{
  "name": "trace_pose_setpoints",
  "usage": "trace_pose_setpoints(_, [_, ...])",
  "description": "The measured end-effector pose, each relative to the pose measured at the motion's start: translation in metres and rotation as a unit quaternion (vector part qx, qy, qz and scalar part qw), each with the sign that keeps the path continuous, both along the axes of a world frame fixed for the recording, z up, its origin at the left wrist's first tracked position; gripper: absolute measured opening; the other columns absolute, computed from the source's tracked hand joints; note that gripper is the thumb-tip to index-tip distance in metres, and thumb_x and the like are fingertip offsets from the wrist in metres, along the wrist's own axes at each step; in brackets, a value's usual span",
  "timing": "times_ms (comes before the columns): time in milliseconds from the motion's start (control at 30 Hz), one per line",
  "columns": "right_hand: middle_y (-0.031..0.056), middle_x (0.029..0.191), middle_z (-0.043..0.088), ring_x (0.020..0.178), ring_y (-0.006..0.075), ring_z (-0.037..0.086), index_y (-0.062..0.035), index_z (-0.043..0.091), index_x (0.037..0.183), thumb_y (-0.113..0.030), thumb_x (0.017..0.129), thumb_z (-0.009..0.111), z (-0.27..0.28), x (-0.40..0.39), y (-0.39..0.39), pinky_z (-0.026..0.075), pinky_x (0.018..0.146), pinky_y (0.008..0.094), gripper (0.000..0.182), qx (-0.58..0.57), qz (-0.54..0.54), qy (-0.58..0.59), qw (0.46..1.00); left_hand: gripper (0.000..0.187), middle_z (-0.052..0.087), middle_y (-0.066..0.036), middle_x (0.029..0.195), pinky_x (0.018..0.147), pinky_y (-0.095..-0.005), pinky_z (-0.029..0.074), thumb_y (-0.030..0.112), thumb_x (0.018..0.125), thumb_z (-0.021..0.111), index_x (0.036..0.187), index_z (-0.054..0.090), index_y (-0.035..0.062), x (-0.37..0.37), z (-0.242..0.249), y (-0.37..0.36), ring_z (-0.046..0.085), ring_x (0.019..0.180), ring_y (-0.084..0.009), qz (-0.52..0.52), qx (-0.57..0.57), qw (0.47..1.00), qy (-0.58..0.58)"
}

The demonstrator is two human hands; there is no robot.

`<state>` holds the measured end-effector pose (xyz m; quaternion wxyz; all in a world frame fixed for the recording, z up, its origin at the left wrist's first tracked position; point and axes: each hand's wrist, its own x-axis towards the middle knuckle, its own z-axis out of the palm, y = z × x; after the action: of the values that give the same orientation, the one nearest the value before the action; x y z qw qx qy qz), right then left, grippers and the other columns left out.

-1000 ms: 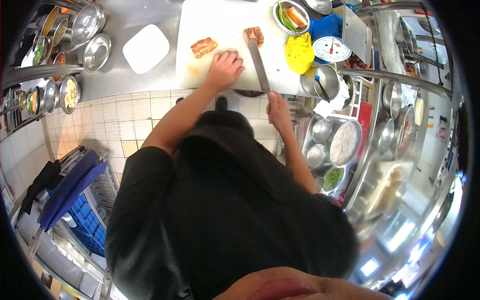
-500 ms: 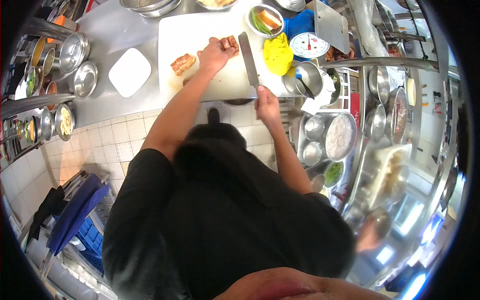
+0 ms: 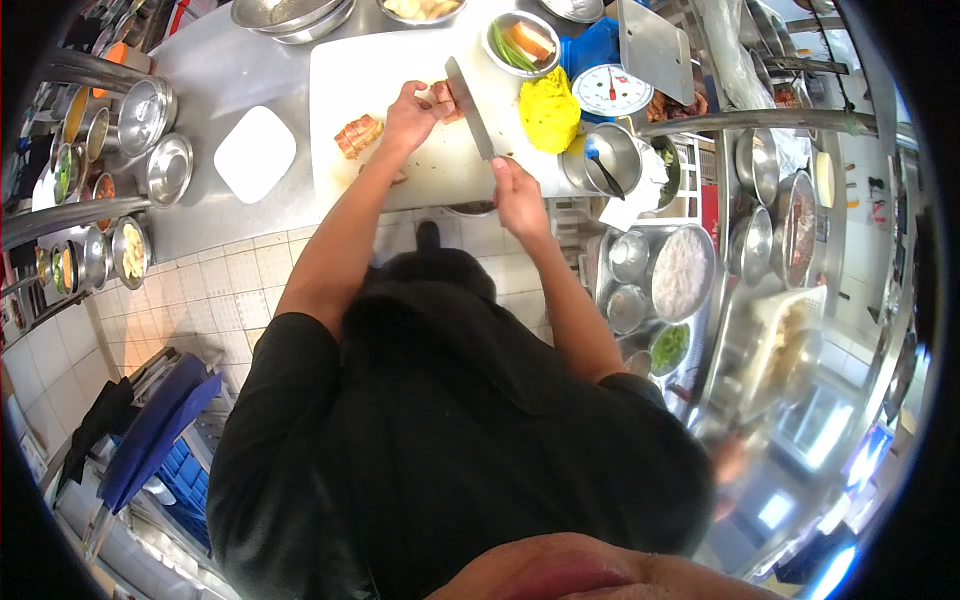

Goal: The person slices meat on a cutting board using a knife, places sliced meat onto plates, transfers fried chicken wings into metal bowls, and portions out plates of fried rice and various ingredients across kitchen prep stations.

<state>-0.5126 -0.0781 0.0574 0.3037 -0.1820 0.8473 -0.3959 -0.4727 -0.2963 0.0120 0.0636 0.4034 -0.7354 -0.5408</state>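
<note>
One knife (image 3: 473, 116) (right hand (image 3: 519, 200)) now against one meat chunk (image 3: 444, 98) (left hand (image 3: 408, 118)).

Meat (image 3: 358, 137) on cutting board (image 3: 345, 80) — plate (image 3: 255, 155) left, scale (image 3: 612, 92) right, behind pot (image 3: 618, 150).

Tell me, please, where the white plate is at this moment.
In the head view, the white plate lies on the left, on the steel counter, between the cutting board and a round metal bowl.

Cntr (image 3: 225, 75): hand rm. beyond white plate (image 3: 255, 155).
Bd. (image 3: 460, 172): open strip lay betw. knife (image 3: 470, 112) & yellow cloth (image 3: 549, 110).
R side: veg. bowl (image 3: 510, 62), scale (image 3: 612, 92), pot (image 3: 622, 150) blocked.
Rail (image 3: 760, 121): crossed R of pot.
</note>
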Motion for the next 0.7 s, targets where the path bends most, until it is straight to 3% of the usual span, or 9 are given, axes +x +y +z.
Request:
trace_pose_setpoints(167, [0.0286,0.103,0.063,0.098,0.0438,0.061,-0.0001,0.060,0.115,-0.042,0.100,0.040,-0.029,-0.002,-0.008,0.047,0.087,0.0442,0.049,0.017,-0.002,-0.028,0.999,0.051,0.062,-0.015,0.098,0.084,-0.0350,0.049,0.029,0.076,0.075,0.115,0.051,0.0049,-0.008,-0.016,0.002,0.061,0.093,-0.0260,0.016,-0.053,0.998,0.042])
trace_pose_setpoints(233, [0.0286,0.101,0.063,0.096,0.0432,0.061,0.0003,0.060,0.115,-0.042,0.100,0.039,-0.023,-0.004,-0.008,0.047,0.086,0.0452,0.050,0.045,-0.004,-0.067,0.997,0.045,0.060,-0.015,0.097,0.084,-0.0359,0.048,0.026,0.076,0.074,0.111,0.052,0.0057,-0.010,-0.021,0.005,0.060,0.092,-0.0271,0.002,-0.085,0.994,0.070])
trace_pose_setpoints(300, [0.0282,0.098,0.064,0.092,0.0428,0.062,0.0010,0.060,0.115,-0.043,0.100,0.038,0.021,-0.008,-0.013,0.047,0.083,0.0468,0.051,0.111,0.000,-0.128,0.986,0.037,0.059,-0.013,0.094,0.079,-0.0345,0.049,0.020,0.077,0.073,0.104,0.053,0.0050,-0.013,-0.021,0.010,0.059,0.085,-0.0244,0.003,-0.101,0.990,0.094])
trace_pose_setpoints(400, [0.0270,0.096,0.064,0.088,0.0449,0.062,0.0007,0.060,0.114,-0.042,0.100,0.036,0.010,-0.016,-0.010,0.047,0.079,0.0496,0.051,0.097,0.028,-0.030,0.994,0.026,0.059,-0.008,0.082,0.067,-0.0305,0.049,0.010,0.077,0.071,0.093,0.052,0.0032,-0.019,-0.029,0.018,0.058,0.070,-0.0171,0.047,-0.132,0.979,0.145])
trace_pose_setpoints(500, [0.0268,0.099,0.064,0.086,0.0469,0.061,0.0000,0.060,0.112,-0.042,0.100,0.035,-0.070,-0.045,-0.049,0.048,0.077,0.0504,0.050,-0.021,0.130,0.168,0.977,0.024,0.058,-0.008,0.075,0.067,-0.0312,0.050,0.007,0.078,0.069,0.095,0.052,0.0042,-0.020,-0.040,0.016,0.059,0.069,-0.0170,0.045,-0.094,0.982,0.159])
trace_pose_setpoints(600, [0.0267,0.098,0.064,0.092,0.0493,0.058,0.0017,0.060,0.110,-0.041,0.100,0.036,-0.050,-0.040,-0.067,0.047,0.080,0.0507,0.050,-0.016,0.105,0.145,0.984,0.030,0.066,-0.011,0.087,0.072,-0.0297,0.051,0.015,0.078,0.068,0.102,0.053,0.0034,-0.014,-0.003,0.015,0.064,0.077,-0.0183,0.078,-0.061,0.993,0.061])
trace_pose_setpoints(700, [0.0224,0.078,0.065,0.070,0.0411,0.063,0.0021,0.060,0.109,-0.042,0.100,0.037,-0.065,-0.033,-0.025,0.050,0.066,0.0467,0.051,-0.047,0.085,0.128,0.987,0.034,0.069,-0.013,0.095,0.075,-0.0287,0.051,0.023,0.080,0.066,0.107,0.060,0.0028,-0.008,0.007,0.001,0.066,0.082,-0.0200,0.090,-0.018,0.996,-0.012])
